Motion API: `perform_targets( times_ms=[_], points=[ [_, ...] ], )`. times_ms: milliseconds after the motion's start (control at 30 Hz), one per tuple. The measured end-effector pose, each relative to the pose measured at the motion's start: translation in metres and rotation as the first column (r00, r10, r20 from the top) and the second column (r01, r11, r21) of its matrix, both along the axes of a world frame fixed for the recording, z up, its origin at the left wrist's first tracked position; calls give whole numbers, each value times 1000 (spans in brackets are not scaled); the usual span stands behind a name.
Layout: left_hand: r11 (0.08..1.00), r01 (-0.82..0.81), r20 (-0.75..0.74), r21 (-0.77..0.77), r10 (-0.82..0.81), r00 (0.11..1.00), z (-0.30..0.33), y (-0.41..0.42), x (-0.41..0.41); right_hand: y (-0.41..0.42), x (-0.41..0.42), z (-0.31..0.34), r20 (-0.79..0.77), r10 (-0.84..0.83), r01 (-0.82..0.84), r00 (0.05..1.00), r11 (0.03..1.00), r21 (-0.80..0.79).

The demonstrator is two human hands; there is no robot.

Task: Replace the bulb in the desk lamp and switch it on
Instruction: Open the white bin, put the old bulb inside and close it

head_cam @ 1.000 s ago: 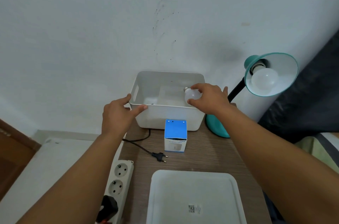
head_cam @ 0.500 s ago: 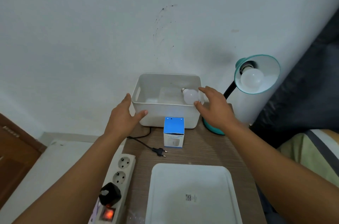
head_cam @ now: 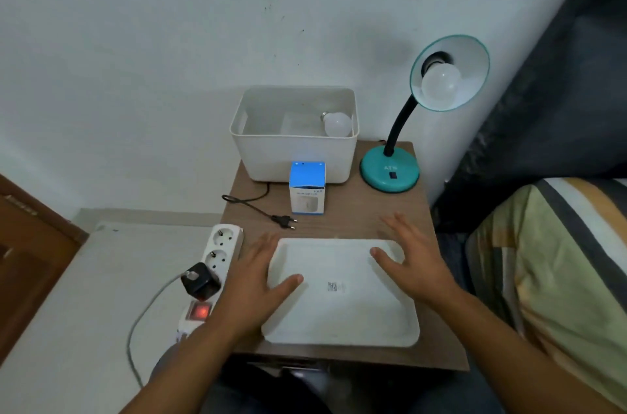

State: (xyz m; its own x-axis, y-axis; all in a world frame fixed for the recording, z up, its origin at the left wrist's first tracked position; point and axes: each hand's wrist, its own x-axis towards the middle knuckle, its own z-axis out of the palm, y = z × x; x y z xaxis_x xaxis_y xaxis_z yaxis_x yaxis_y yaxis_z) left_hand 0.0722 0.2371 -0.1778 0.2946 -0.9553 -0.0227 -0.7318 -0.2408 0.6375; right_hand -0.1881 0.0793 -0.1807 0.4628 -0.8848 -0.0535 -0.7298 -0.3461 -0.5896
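A teal desk lamp (head_cam: 390,172) stands at the back right of the small wooden table, its shade (head_cam: 475,74) tilted toward me with a white bulb (head_cam: 441,82) in the socket, unlit. A second white bulb (head_cam: 337,124) lies inside the white bin (head_cam: 295,152) at the back. The lamp's black plug (head_cam: 284,220) lies loose on the table. My left hand (head_cam: 258,281) hovers open over the left edge of the white tray (head_cam: 342,312). My right hand (head_cam: 412,261) is open over the tray's right edge. Neither hand holds anything.
A blue and white bulb box (head_cam: 307,188) stands in front of the bin. A white power strip (head_cam: 212,274) with a lit red switch and a black adapter lies left of the table. A striped bed cover (head_cam: 549,264) is at the right.
My right hand let go of the bulb, which now lies in the bin. Both hands pulled back from the bin toward me and now hover over the tray.
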Motion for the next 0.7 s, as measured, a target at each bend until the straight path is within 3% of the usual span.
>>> perform_targets(
  times_ms=[133,267,500,700],
  points=[
    [966,-21,115,258,-9,993,-30,29,-8,28,-25,-22,-94,36,-25,995,993,113],
    [932,-13,152,362,-45,987,-40,42,-9,46,-42,-33,-150,111,-88,982,984,154],
    [931,-2,204,365,-78,976,-44,42,-10,53,-48,-47,-374,186,-160,908,982,101],
    [944,-10,210,331,-63,976,-48,42,-10,54,-50,-50,-426,240,-221,872,971,95]
  ],
)
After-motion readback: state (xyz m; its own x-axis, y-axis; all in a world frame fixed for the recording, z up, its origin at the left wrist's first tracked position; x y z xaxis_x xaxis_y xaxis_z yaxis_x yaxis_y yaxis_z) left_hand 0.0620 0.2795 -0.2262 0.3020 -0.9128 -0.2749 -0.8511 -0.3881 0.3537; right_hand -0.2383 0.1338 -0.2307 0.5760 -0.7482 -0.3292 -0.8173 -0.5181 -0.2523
